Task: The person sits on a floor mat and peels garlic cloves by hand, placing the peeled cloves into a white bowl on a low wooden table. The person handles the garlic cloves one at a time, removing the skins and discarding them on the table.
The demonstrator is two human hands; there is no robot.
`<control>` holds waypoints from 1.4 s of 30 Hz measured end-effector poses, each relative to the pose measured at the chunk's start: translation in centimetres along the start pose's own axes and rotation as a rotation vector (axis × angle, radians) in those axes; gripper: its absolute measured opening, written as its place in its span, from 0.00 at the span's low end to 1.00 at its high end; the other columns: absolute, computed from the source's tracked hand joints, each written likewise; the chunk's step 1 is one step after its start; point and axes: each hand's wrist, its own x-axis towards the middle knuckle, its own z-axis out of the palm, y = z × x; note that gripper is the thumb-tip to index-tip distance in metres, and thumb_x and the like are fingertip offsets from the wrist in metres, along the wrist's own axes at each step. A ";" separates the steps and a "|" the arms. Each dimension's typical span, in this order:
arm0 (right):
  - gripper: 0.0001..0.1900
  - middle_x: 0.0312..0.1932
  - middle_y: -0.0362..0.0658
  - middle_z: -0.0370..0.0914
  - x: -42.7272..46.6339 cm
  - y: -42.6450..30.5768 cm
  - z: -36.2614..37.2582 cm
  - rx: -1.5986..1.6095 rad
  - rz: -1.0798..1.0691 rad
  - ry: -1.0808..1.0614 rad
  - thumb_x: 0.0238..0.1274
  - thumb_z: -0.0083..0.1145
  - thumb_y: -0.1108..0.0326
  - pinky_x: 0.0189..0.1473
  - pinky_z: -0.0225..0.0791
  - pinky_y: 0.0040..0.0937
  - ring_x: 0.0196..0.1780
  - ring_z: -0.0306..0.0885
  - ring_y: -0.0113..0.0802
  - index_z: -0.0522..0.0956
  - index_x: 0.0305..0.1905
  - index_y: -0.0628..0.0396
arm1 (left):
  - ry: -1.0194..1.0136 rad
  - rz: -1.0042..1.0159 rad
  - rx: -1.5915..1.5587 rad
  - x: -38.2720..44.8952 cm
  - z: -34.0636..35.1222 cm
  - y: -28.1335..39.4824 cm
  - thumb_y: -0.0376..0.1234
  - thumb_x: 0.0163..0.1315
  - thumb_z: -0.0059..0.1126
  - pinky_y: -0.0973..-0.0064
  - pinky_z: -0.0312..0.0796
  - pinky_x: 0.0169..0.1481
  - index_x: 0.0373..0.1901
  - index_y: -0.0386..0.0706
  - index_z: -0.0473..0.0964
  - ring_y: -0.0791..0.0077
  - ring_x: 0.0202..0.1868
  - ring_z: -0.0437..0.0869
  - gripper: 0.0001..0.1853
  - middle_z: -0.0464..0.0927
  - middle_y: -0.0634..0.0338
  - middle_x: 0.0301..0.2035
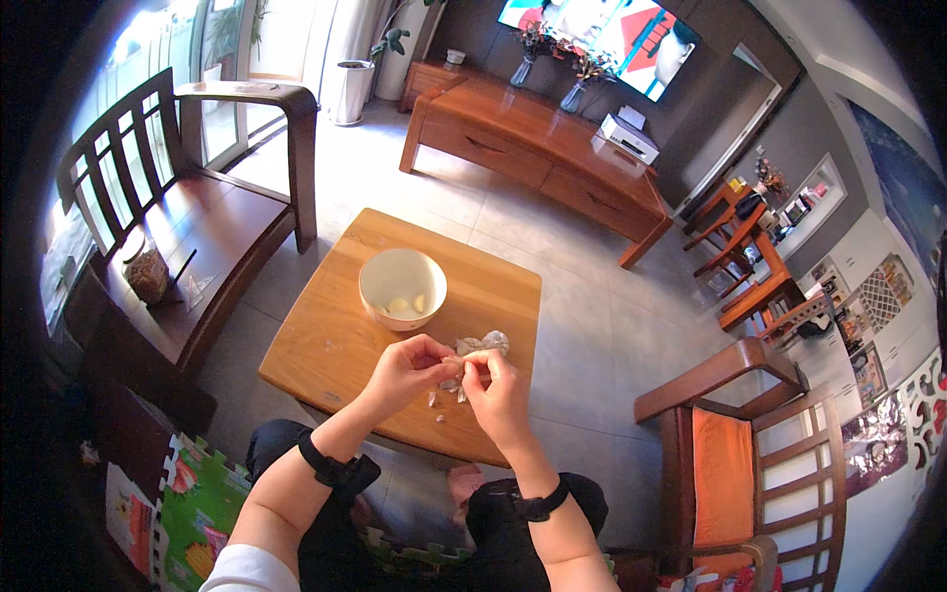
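My left hand and my right hand meet fingertip to fingertip over a low wooden stool-like table. Pinched between them is a small pale piece, apparently a garlic clove, partly covered by the fingers. Just beyond my hands lie garlic bulbs. Bits of papery garlic skin are scattered under and beside my fingers. A white bowl stands farther off to the left, with a few peeled garlic cloves at its bottom.
A dark wooden bench at left carries a jar. Ahead is a long wooden TV cabinet with vases and a printer. A wooden armchair with an orange cushion stands at right. My knees are against the table's near side.
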 end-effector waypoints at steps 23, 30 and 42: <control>0.05 0.31 0.37 0.81 0.1 -0.1 -0.5 0.379 0.226 -0.093 0.72 0.55 0.71 0.36 0.75 0.22 0.33 0.79 0.20 0.78 0.44 0.61 | -0.023 -0.173 -0.459 -0.3 0.3 0.8 0.29 0.68 0.61 0.78 0.78 0.50 0.54 0.36 0.76 0.77 0.42 0.83 0.14 0.82 0.59 0.43; 0.04 0.29 0.36 0.81 0.2 -0.4 -0.3 0.252 0.140 0.020 0.70 0.57 0.73 0.35 0.73 0.22 0.30 0.77 0.19 0.78 0.42 0.61 | -0.035 -0.119 -0.453 0.0 0.0 -0.1 0.26 0.66 0.61 0.77 0.76 0.55 0.58 0.39 0.72 0.73 0.49 0.82 0.19 0.81 0.56 0.49; 0.03 0.31 0.38 0.81 0.6 0.7 -0.3 0.241 0.133 0.142 0.69 0.58 0.74 0.38 0.75 0.23 0.33 0.78 0.21 0.79 0.43 0.62 | -0.017 -0.221 -0.616 0.0 -0.7 0.5 0.28 0.69 0.57 0.77 0.74 0.56 0.60 0.42 0.71 0.74 0.55 0.81 0.18 0.79 0.55 0.58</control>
